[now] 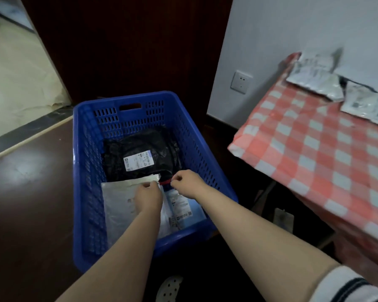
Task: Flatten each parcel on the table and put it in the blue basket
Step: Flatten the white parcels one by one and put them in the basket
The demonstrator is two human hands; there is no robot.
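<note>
Head view, centre of the frame: the white-and-blue parcel (183, 205) lies in the near right of the blue basket (122, 99), partly overlapping a silver parcel (116, 201) at near left, with a black parcel (140, 149) beyond them at the far end. The likely trouble is that this soft mailer puffs back up or slides off the silver one once it is let go, leaving a crooked, bulging layer. With more parcels (314, 81) waiting on the checked table (303, 153) at upper right, the pile could then lean against the basket wall. A hasty release from one side alone could also fold its red-edged far end under. Both hands are down inside the basket with fingers curled tight. The right hand (187, 184) appears to pinch the red strip at the parcel's far edge, and the left hand (147, 195) seems to pinch the same edge just beside the silver parcel's corner, though that contact is too small to be sure of.
</note>
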